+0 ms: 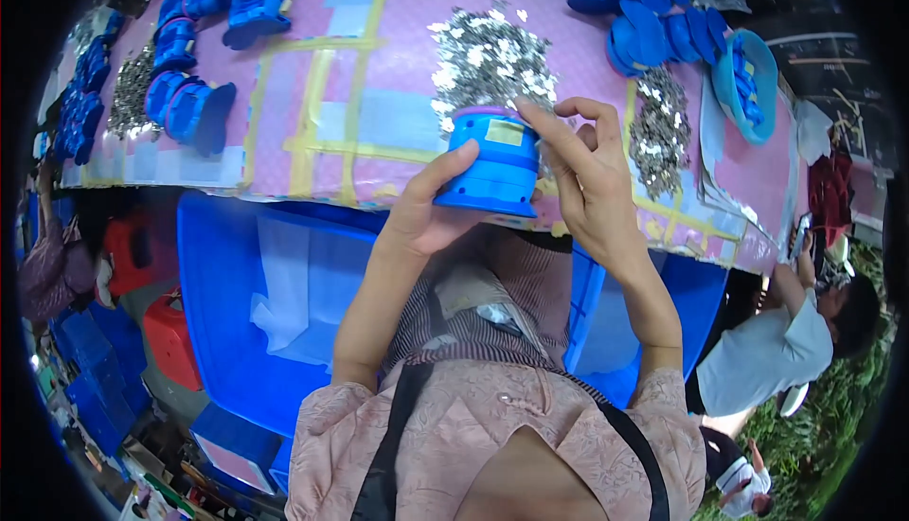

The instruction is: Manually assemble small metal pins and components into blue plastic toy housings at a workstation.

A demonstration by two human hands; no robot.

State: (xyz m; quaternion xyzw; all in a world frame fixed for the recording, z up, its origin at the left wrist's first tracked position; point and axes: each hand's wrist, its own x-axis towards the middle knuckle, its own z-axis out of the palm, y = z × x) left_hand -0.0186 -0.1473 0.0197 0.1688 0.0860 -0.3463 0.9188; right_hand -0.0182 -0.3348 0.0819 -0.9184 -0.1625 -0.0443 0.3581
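In my left hand is a blue plastic spool-shaped part with a flared bottom rim, a pale yellow label on its side and a pink band round its top. The thumb lies across its left side while the other fingers go out of sight beneath it. At the part's upper right edge, my right hand has its fingers bent and a fingertip at the pink band. Anything pinched there is too small to make out. Just behind the part lies a heap of small shiny metal pieces.
Blue spool parts stand in groups at the table's left and right. More metal pieces lie at left and right. A light-blue basket holds blue parts. Below are large blue bins; a person is at right.
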